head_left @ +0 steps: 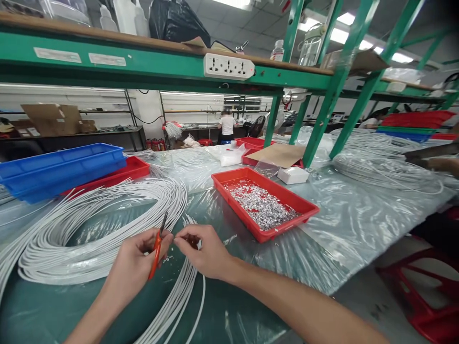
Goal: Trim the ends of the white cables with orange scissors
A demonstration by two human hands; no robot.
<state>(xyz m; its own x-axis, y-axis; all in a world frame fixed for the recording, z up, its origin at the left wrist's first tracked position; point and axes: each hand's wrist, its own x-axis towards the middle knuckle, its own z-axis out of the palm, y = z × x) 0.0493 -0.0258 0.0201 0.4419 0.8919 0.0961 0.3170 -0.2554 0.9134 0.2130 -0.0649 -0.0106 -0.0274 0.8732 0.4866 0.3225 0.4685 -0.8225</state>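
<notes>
My left hand (141, 255) is closed around orange-handled scissors (157, 251), whose dark blades point up. Its thumb and finger come close to the fingertips of my right hand (204, 251), which are pinched together. Whatever lies between those fingertips is too small to make out. Beneath my right hand runs a bundle of thin white cables (181, 291). A large coil of white cables (82, 267) lies on the left. To the right, a red tray (263, 234) holds many small shiny metal pieces (265, 208).
Blue trays (64, 167) sit over a red tray (138, 167) at the left. A white box (293, 175) and cardboard (278, 155) lie behind the parts tray. A green shelf beam (161, 62) crosses above. Another person (227, 125) stands far back.
</notes>
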